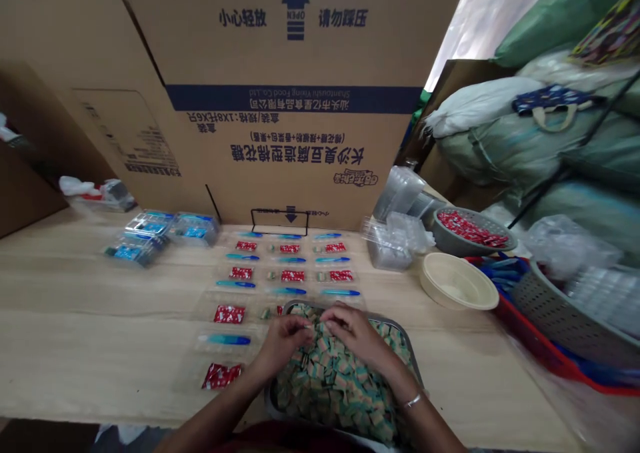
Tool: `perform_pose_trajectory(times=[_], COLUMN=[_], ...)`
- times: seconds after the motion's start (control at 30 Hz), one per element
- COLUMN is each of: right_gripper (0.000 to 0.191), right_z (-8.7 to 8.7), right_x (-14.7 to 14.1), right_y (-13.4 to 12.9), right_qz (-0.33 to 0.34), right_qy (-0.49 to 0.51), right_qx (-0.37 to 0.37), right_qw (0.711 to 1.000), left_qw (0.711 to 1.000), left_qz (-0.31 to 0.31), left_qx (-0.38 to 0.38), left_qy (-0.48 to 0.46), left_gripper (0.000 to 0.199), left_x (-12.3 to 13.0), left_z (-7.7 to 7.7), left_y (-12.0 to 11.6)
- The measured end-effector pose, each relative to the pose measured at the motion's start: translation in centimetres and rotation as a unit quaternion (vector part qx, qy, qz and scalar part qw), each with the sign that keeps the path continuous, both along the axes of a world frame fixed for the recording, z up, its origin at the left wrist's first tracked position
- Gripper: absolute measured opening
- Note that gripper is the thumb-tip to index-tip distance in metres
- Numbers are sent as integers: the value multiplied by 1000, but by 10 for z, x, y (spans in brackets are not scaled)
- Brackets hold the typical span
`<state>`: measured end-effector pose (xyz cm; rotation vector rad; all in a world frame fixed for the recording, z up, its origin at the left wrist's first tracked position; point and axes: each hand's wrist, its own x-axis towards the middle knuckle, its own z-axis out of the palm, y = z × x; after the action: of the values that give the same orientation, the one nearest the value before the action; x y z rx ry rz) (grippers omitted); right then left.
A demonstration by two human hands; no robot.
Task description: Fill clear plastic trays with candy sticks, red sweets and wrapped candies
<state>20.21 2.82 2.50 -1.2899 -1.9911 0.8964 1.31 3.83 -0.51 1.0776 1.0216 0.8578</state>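
Below the centre, a grey metal tray (pixel 413 356) is heaped with small green and tan pieces (pixel 340 379). Over its upper left part is my left hand (pixel 284 339), thumb and fingers pinched together on something too small to make out. Just to the right, my right hand (pixel 353 329) hovers above the pieces, its fingers bent together; whatever they hold, if anything, is hidden. Clear plastic trays in rows lie beyond and to the left, bearing red packets (pixel 230 314) and blue pen-like items (pixel 227 339). Small green pieces show beside some packets.
A large cardboard box (pixel 295 126) stands behind the rows. Blue-filled clear packs (pixel 193 229) sit at the left. On the right are stacked clear containers (pixel 390 243), a cream bowl (pixel 459 281), a grey basket of red packets (pixel 473 229) and a red tray (pixel 560 356).
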Motion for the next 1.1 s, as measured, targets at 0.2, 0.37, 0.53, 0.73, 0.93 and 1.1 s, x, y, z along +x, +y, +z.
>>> perform_pose_trajectory(times=[0.2,0.37,0.53,0.73,0.93,1.1], right_gripper=[15,13,11,17,19,15], right_z=[-11,-15,-17,-20,-18,-1], right_x=[-9,-13,-21,-21,-8,-17], right_y=[-12,-14,-16,-17,-17,-22], right_qz=[-26,-58,-86,-96,-128,-44], right_qy=[76,116,141,111,-73,-185], right_qx=[-74,-70,-83,-63,21,10], right_qw=[994,989,983,987,989,982], left_qw=[999,999,999,997,999,999], left_qz=[-33,-25,-35,-73,26,26], left_qx=[-4,-23,3,18,-33,-45], left_qy=[-1,-9,2,-19,-31,-13], left_gripper=[22,22,24,35,42,36], left_x=[10,11,9,3,-6,-9], left_z=[3,6,4,1,-6,-2], left_y=[-4,-7,-7,-6,-2,-2])
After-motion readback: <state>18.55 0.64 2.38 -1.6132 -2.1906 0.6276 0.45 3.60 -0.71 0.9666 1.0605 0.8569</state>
